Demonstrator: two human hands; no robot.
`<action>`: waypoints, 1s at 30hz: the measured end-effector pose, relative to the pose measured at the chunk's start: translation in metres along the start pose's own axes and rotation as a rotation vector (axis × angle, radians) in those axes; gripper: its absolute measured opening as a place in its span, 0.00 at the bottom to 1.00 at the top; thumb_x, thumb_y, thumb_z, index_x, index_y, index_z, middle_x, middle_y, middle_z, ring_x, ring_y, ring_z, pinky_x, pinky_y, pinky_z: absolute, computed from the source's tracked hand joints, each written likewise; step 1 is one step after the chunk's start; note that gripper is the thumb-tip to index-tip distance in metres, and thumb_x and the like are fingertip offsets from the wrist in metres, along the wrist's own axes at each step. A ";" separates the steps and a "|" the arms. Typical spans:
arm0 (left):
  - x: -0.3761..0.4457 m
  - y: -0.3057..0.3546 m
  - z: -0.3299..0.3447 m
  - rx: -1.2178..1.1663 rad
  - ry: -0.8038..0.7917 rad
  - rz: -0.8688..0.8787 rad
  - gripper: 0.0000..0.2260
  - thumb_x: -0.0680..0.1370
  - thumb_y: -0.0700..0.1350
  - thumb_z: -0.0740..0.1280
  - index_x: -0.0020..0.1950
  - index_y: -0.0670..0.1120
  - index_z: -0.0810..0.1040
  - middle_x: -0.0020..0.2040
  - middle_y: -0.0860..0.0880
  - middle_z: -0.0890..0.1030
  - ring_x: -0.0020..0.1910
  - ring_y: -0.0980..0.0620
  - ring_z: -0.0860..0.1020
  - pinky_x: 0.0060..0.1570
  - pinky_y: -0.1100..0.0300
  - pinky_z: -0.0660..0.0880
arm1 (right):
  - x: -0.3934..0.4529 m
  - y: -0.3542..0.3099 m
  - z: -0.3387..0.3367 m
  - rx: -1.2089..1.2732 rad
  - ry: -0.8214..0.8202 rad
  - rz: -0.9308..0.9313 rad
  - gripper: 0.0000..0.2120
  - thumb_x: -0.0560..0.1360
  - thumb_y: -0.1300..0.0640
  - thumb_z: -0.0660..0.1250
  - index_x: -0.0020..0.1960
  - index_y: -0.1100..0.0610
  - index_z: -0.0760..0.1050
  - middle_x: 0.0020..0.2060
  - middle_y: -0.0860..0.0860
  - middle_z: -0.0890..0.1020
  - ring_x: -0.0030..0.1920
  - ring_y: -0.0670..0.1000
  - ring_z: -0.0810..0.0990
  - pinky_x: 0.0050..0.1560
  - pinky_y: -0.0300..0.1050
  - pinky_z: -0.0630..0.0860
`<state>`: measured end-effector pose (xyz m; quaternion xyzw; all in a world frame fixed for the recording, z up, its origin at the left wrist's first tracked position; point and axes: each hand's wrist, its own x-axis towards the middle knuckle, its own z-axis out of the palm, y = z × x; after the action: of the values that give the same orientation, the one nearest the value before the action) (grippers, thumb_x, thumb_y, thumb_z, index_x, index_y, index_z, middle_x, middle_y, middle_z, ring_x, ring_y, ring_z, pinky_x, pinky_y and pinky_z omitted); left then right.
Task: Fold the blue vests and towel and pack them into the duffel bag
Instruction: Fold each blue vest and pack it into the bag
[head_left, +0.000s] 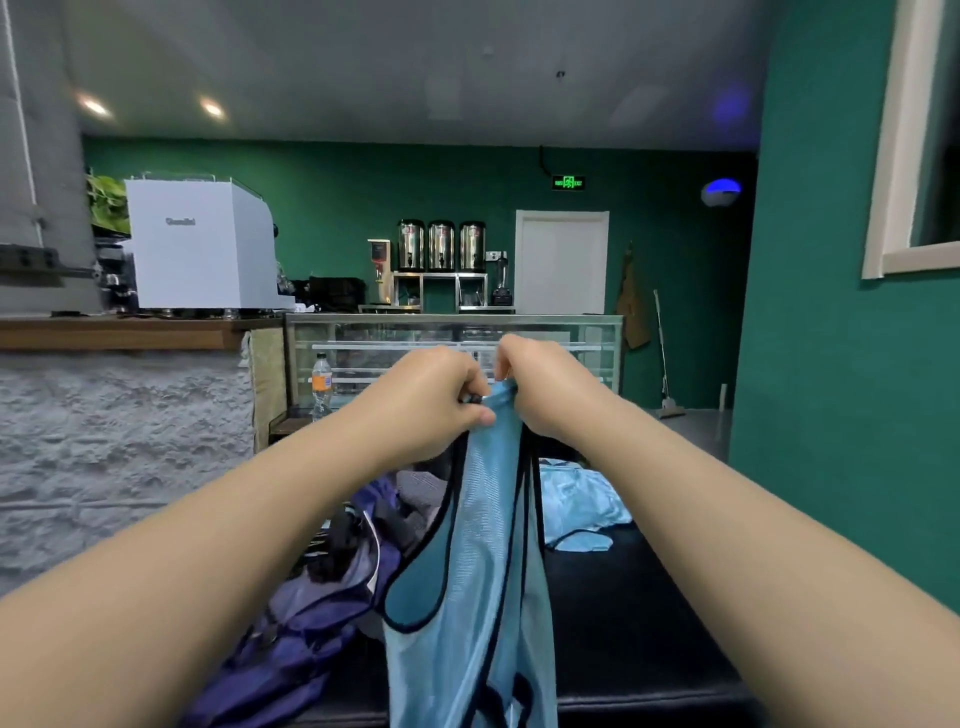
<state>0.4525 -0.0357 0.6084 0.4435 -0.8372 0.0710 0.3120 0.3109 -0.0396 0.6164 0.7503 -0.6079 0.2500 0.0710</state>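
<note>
Green-walled cafe, dark surface below you. Your left hand and right hand both pinch the shoulder straps of 1 blue mesh vest, fingers curled tight on the fabric, vest hanging straight down in the air. Purple duffel bag lies open on the left of the surface, clothes inside. Another light-blue garment sits crumpled on the right, vest or towel, cannot tell. Step looks like aligning straps before the fold; next, lay it flat and halve it.
</note>
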 end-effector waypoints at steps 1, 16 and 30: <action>0.004 0.000 -0.004 0.016 -0.004 -0.005 0.07 0.76 0.48 0.70 0.49 0.46 0.78 0.38 0.54 0.74 0.38 0.55 0.71 0.32 0.65 0.64 | 0.002 -0.005 -0.004 -0.046 -0.004 -0.004 0.13 0.74 0.69 0.59 0.54 0.56 0.71 0.49 0.55 0.75 0.48 0.56 0.74 0.38 0.44 0.66; 0.024 -0.015 -0.030 -0.544 0.067 -0.246 0.10 0.80 0.48 0.63 0.43 0.43 0.73 0.30 0.48 0.68 0.24 0.54 0.64 0.25 0.63 0.61 | 0.017 -0.010 -0.030 0.591 0.002 -0.009 0.16 0.79 0.51 0.62 0.46 0.64 0.77 0.38 0.53 0.77 0.39 0.50 0.73 0.41 0.44 0.66; -0.030 -0.039 0.032 0.293 -0.558 0.134 0.11 0.81 0.56 0.58 0.49 0.49 0.70 0.47 0.52 0.78 0.37 0.59 0.76 0.39 0.60 0.69 | 0.024 0.044 -0.028 0.668 0.311 0.178 0.15 0.82 0.53 0.58 0.52 0.63 0.76 0.48 0.58 0.80 0.44 0.56 0.77 0.42 0.43 0.71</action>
<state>0.4812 -0.0509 0.5598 0.4300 -0.8987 0.0867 -0.0020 0.2647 -0.0601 0.6434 0.6293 -0.5377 0.5505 -0.1083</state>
